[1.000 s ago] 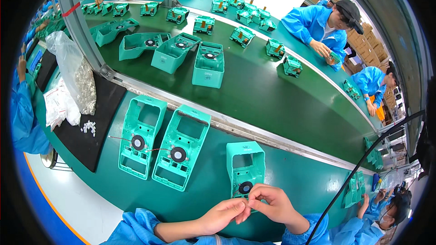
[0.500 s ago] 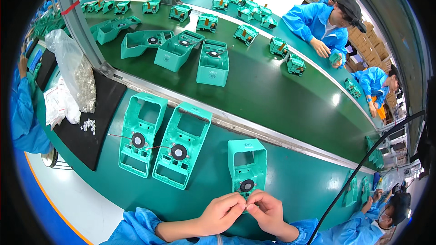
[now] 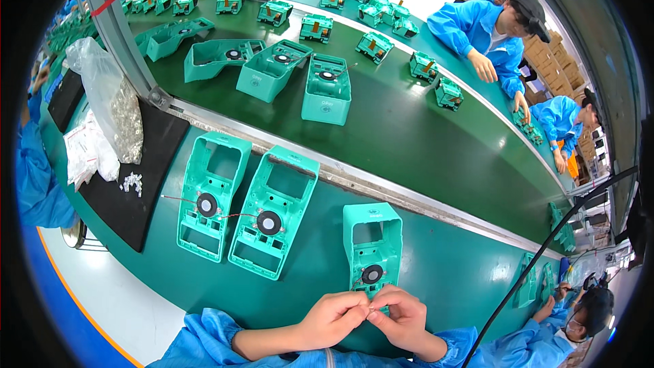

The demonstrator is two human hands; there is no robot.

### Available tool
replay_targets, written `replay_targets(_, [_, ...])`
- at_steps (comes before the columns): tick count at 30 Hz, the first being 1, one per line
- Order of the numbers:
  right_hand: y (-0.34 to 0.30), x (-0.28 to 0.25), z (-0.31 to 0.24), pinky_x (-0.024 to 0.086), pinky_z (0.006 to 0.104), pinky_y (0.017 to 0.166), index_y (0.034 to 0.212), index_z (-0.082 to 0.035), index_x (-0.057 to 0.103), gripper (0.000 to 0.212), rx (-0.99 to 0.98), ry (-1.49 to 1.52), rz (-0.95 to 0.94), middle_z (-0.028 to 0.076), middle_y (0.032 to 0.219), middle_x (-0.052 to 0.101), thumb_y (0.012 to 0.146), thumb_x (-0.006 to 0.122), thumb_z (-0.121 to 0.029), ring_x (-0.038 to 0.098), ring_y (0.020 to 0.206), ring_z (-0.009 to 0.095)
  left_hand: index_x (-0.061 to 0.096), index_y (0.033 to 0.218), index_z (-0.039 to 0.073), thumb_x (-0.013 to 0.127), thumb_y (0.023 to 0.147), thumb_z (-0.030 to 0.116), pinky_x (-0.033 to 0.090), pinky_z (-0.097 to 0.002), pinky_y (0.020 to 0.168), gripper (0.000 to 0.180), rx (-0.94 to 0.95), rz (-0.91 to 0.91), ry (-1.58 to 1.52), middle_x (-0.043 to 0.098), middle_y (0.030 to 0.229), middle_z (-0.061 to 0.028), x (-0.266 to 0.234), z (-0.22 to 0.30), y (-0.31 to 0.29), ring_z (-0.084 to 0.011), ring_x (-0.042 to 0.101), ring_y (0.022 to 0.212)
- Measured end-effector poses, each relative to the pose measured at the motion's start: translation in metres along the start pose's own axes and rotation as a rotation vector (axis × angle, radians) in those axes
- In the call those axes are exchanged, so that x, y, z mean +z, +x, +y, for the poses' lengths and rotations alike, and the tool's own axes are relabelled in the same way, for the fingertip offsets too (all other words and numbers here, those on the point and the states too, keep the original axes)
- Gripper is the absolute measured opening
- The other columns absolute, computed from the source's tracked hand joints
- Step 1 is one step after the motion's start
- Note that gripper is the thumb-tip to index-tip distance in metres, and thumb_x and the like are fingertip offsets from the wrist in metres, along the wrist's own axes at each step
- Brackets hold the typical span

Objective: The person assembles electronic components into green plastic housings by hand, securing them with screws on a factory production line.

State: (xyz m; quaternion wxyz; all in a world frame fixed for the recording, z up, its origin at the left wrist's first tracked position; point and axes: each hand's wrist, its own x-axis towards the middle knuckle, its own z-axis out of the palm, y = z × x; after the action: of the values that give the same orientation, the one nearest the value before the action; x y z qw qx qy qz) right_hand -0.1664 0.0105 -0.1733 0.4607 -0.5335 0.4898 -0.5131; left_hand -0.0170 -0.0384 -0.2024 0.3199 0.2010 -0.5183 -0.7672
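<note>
In front of me a green plastic housing [image 3: 389, 240] lies on the table, with a round black disc [image 3: 372, 274], grey in its centre and looking like a small speaker, set in its lower half. Over the housing's near end, my left hand [image 3: 335, 317] and my right hand [image 3: 400, 319] meet fingertip to fingertip. Both are closed in a pinch; whatever sits between the fingertips is too small to make out. Further left lie two similar green housings [image 3: 212, 233] [image 3: 288, 163], each with its own black disc and a thin red wire.
Beyond a metal rail [image 3: 340, 180] runs a green conveyor belt [image 3: 409, 157] carrying housings [image 3: 325, 105] and smaller green assemblies [image 3: 449, 94]. At left, a clear bag [image 3: 112, 105] and small clear pieces [image 3: 131, 184] rest on a black mat [image 3: 155, 163]. A black cable [image 3: 521, 276] crosses the right side. Co-workers sit around.
Parts on the belt have shifted slightly to the right. My hands keep their pinch, almost unmoved. Across the belt, a co-worker's hand has left the green part it held and reaches toward others.
</note>
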Motion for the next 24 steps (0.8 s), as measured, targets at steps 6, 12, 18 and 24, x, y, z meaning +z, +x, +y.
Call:
replay_targets(6, [0.001,0.0,-0.004,0.044,0.0247,0.059,0.082,0.003,0.059,0.012,-0.033,-0.127,0.044,0.01,0.076,0.06,0.072,0.064,0.004,0.056,0.065,0.016,0.048,0.083,0.001,0.041,0.09,0.013,0.038,-0.0219,0.059,0.016,-0.21,-0.038,-0.244,0.048,0.076,-0.0018,-0.001,0.003,0.001,-0.0075,0.045,0.069])
replay_targets(12, [0.0,-0.001,-0.001,0.041,0.0243,0.053,0.078,-0.002,0.062,0.014,-0.226,-0.376,0.117,0.007,0.069,0.058,0.066,0.068,0.002,0.054,0.058,0.015,0.052,0.092,0.002,0.047,0.089,0.018,0.033,-0.0186,0.054,0.017,-0.099,-0.025,-0.256,0.047,0.07,0.0007,0.002,-0.002,0.001,-0.0039,0.042,0.062])
replay_targets(18, [0.001,-0.01,0.003,0.037,0.0244,0.051,0.078,-0.01,0.064,0.023,-0.537,-0.605,0.132,0.0,0.073,0.056,0.059,0.072,-0.001,0.052,0.06,0.013,0.059,0.092,0.002,0.056,0.084,0.01,0.039,-0.0215,0.056,0.012,0.154,-0.013,-0.002,0.055,0.078,-0.0034,0.002,0.006,0.006,-0.0092,0.048,0.062])
replay_targets(24, [0.002,-0.017,0.0,0.036,0.0241,0.056,0.082,-0.014,0.063,0.03,-0.744,-0.781,0.106,-0.004,0.076,0.056,0.056,0.075,-0.006,0.052,0.068,0.014,0.062,0.084,0.001,0.063,0.074,0.003,0.041,-0.0225,0.055,0.01,0.374,0.057,0.357,0.061,0.077,-0.0085,0.002,0.01,0.008,-0.0164,0.057,0.066])
